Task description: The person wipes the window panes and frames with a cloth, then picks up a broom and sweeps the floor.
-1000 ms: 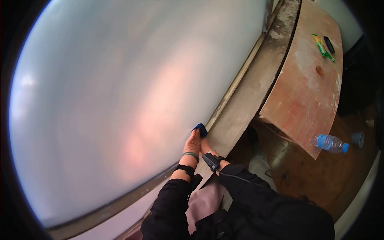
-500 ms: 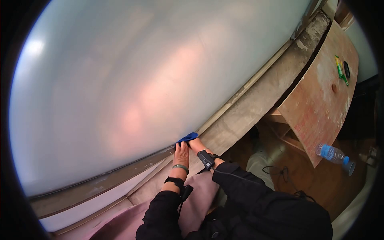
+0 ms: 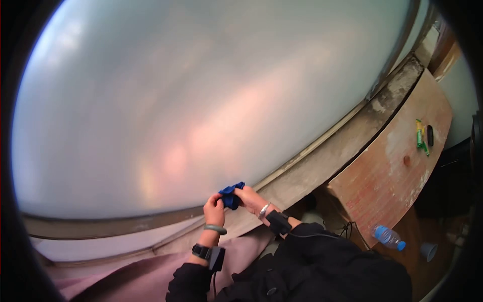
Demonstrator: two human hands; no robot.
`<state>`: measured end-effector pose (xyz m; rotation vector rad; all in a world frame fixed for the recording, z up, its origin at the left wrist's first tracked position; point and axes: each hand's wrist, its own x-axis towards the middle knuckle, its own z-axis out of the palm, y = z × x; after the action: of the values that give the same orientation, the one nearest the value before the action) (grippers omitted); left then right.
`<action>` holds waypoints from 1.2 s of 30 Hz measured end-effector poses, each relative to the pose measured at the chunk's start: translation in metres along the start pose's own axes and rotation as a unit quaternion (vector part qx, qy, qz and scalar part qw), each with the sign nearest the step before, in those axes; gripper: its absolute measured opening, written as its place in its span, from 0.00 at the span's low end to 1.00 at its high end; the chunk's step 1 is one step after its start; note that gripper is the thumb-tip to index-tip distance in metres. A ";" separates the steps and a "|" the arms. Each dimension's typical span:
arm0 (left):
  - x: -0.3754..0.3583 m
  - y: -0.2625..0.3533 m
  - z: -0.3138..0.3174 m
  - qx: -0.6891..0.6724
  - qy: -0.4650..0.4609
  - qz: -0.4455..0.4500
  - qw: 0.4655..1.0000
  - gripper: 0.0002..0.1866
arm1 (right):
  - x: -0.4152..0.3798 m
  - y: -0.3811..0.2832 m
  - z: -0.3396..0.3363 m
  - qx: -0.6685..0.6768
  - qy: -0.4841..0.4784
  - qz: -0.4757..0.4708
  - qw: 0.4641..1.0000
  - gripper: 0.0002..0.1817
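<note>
Both hands meet at a bunched blue cloth (image 3: 230,197) near the lower edge of a large frosted window pane (image 3: 201,116). On the cloth's left side, my left hand (image 3: 214,210) pinches it between thumb and fingers. My right hand (image 3: 250,199) is closed on its right side, with the fingertips partly hidden by the folds. The hands are a little apart, with the cloth between them, above the window frame (image 3: 166,217) and the stone sill (image 3: 282,190).
A worn wooden board (image 3: 372,186) lies at the right, bearing green and yellow tubes (image 3: 419,135) and a black object (image 3: 430,136). A plastic bottle (image 3: 387,236) and a cup (image 3: 428,251) are at the lower right. Pink fabric (image 3: 161,272) spreads below the sill.
Both hands have drawn back from the pane's lower edge and now hold the cloth bunched between them. The view has shifted, so the board and bottle appear lower and the bottle further left.
</note>
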<state>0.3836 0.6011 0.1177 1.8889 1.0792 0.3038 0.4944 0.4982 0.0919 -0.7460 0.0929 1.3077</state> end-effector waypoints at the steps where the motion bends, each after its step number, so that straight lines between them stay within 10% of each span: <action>1: 0.000 0.016 0.005 -0.079 -0.004 -0.024 0.997 0.11 | -0.006 -0.013 -0.006 0.003 -0.034 -0.026 0.999 0.13; 4: -0.004 0.080 0.020 -0.314 -0.088 -0.096 0.940 0.12 | -0.024 -0.056 -0.022 -0.061 -0.050 -0.122 0.989 0.14; 9: -0.034 0.184 0.029 -0.434 -0.157 0.061 0.885 0.11 | -0.100 -0.150 0.002 -0.050 -0.079 -0.190 0.977 0.18; 16: -0.100 0.265 0.032 -0.401 -0.263 0.194 0.856 0.11 | -0.237 -0.225 0.059 -0.158 -0.021 -0.441 0.883 0.17; 26: -0.199 0.097 -0.017 -0.243 -0.423 0.035 0.873 0.12 | -0.268 0.115 -0.032 -0.077 0.107 -0.208 0.969 0.19; 36: -0.254 0.042 0.000 -0.159 -0.527 0.016 0.835 0.12 | -0.347 0.150 -0.058 0.003 0.191 -0.280 0.941 0.17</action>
<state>0.2578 0.3943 0.2044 1.4071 0.2059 -0.4926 0.2790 0.1865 0.1421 -0.9314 0.1816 0.6119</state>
